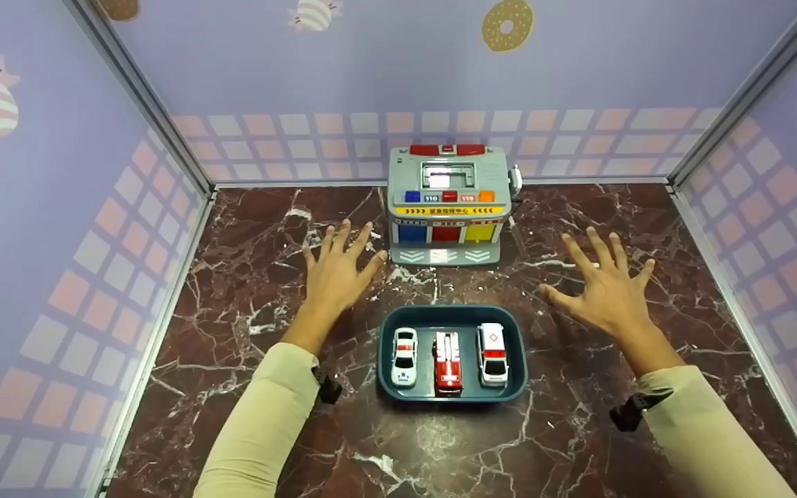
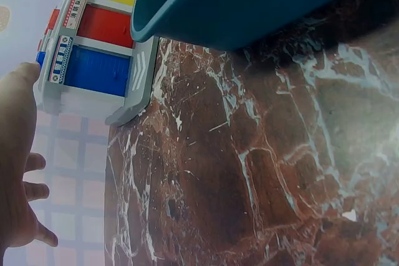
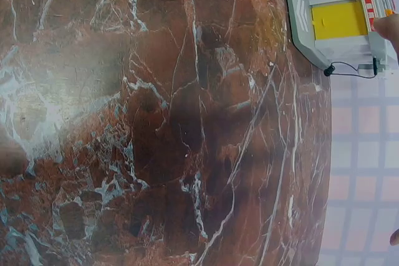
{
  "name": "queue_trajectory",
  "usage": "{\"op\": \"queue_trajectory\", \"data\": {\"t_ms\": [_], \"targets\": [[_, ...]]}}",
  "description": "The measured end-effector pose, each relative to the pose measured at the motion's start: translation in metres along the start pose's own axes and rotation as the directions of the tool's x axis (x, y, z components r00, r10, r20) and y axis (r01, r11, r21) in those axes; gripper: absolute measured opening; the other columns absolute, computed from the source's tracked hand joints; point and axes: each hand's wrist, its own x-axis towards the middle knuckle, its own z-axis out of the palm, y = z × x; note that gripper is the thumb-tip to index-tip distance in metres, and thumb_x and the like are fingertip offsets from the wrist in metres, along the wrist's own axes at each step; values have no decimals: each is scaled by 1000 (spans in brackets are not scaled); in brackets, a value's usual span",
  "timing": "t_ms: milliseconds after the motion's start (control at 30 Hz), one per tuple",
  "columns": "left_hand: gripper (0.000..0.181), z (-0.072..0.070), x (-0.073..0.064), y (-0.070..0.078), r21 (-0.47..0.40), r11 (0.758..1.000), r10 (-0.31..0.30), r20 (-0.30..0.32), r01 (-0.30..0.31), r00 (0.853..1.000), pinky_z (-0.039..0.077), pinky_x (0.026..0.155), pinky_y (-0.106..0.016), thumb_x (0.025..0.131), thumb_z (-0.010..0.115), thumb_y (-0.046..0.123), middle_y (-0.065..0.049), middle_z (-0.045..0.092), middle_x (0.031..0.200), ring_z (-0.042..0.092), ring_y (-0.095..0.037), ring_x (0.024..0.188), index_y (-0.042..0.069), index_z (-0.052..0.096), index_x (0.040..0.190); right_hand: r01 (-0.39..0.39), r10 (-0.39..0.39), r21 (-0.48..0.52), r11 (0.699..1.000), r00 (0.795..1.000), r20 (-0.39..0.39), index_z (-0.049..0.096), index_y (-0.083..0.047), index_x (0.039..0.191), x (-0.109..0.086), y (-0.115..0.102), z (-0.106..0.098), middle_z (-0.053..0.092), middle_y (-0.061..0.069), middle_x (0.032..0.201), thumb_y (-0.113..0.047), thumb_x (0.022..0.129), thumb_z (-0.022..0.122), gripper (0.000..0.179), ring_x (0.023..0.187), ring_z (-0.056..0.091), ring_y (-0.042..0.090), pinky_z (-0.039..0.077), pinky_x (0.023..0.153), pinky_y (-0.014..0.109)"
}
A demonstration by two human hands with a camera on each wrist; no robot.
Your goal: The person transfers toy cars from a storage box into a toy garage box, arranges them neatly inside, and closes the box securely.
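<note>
A toy emergency station (image 1: 448,207) in grey, with blue, red and yellow doors, stands at the back of the table. In front of it lies a dark blue tray (image 1: 454,312) holding a white police car (image 1: 405,356), a red fire truck (image 1: 447,363) and a white ambulance (image 1: 492,354), side by side. My left hand (image 1: 336,277), fingers spread, is left of the station's front corner and holds nothing. Farther off on the right, my right hand (image 1: 609,297) is spread as well, with nothing in it. In the left wrist view the station's blue door (image 2: 96,71) appears beyond my thumb.
The brown marble-patterned tabletop (image 1: 564,429) is bounded by patterned purple panels (image 1: 343,76) at the back and both sides. Metal rails (image 1: 163,325) run along the side edges. A black cord (image 3: 352,70) hangs at the station's right side.
</note>
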Motion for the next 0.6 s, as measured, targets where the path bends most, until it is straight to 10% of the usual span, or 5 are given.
{"op": "queue_trajectory", "data": {"t_ms": [600], "targets": [[71,4,28,17,-104,994,23,1,-23,1000,8,132,-81,114,34,69,-6,23,186,17,-36,174,36,28,176,18,-18,-9,1000,1000,3,19,-40,178,0,-5,8,19,14,186,-82,95,63,103,171,12,51,-3,120,94]]}}
